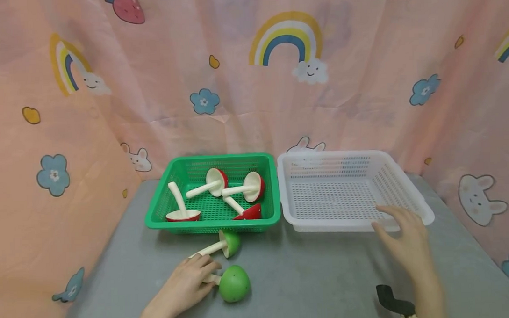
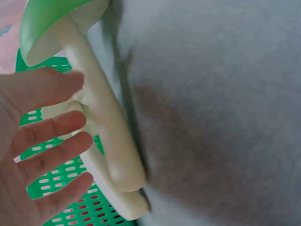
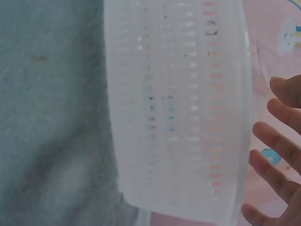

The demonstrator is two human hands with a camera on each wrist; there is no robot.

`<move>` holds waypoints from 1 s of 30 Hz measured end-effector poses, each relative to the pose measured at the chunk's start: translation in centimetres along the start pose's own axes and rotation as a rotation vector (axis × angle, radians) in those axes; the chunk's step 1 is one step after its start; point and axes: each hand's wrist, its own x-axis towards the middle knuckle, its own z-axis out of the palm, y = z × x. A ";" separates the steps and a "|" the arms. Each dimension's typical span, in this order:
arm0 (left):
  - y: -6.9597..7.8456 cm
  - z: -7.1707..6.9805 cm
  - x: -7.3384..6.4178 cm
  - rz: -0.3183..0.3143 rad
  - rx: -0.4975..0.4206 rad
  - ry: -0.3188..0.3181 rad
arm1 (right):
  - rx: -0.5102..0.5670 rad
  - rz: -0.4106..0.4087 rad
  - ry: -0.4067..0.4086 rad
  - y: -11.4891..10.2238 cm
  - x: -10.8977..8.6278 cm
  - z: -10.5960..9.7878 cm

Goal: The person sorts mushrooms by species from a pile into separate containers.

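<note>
My left hand point(image 1: 186, 284) reaches low over the table beside a toy mushroom with a green cap point(image 1: 234, 284), fingertips right at its pale stem point(image 2: 101, 110). In the left wrist view the thumb and fingers are spread, not curled round that stem. Just behind lies a second green-capped mushroom point(image 1: 231, 244), close to the front of the green basket point(image 1: 212, 224). On the other side, my right hand point(image 1: 409, 247) hovers at the front right of the white basket point(image 1: 320, 224). Its fingers point(image 3: 273, 136) are spread and hold nothing.
Inside the green basket lie several red-capped toy mushrooms point(image 1: 251, 187) with pale stems. The two baskets stand side by side on a grey table point(image 1: 317, 278). A pink patterned curtain point(image 1: 245, 126) hangs behind and along the sides.
</note>
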 end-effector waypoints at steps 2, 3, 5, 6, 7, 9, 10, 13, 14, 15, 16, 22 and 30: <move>-0.1 0.3 -0.1 0.017 0.010 0.022 | -0.042 0.011 0.014 0.3 -0.1 0.1; -0.1 0.4 -0.2 0.026 0.012 0.034 | -0.058 0.015 0.020 0.4 -0.1 0.1; -0.2 0.6 -0.4 0.033 0.009 0.052 | -0.082 0.018 0.034 0.8 -0.2 0.2; -0.2 0.7 -0.5 0.033 0.006 0.056 | -0.087 0.018 0.043 0.9 -0.2 0.3; -0.2 0.7 -0.6 0.032 -0.003 0.056 | -0.094 0.020 0.050 1.1 -0.2 0.4; -0.1 0.8 -0.7 0.032 -0.016 0.050 | -0.109 0.032 0.057 1.4 -0.2 0.5; -0.1 0.8 -0.7 0.031 -0.021 0.042 | -0.116 0.036 0.063 1.5 -0.2 0.5; -0.2 0.9 -0.8 0.042 -0.031 0.030 | -0.127 0.048 0.068 1.7 -0.3 0.6; -0.2 0.9 -0.8 0.047 -0.032 0.028 | -0.127 0.051 0.069 1.7 -0.3 0.7; -0.3 0.9 -0.8 0.053 -0.032 0.028 | -0.128 0.053 0.073 1.7 -0.3 0.7; -0.3 0.9 -0.8 0.059 -0.031 0.028 | -0.128 0.054 0.077 1.7 -0.4 0.7; -0.6 1.2 -0.7 0.088 -0.020 0.059 | -0.134 0.050 0.097 2.0 -0.6 0.8; -0.1 1.5 0.0 0.156 0.048 0.180 | -0.134 0.063 0.086 2.0 -0.8 0.7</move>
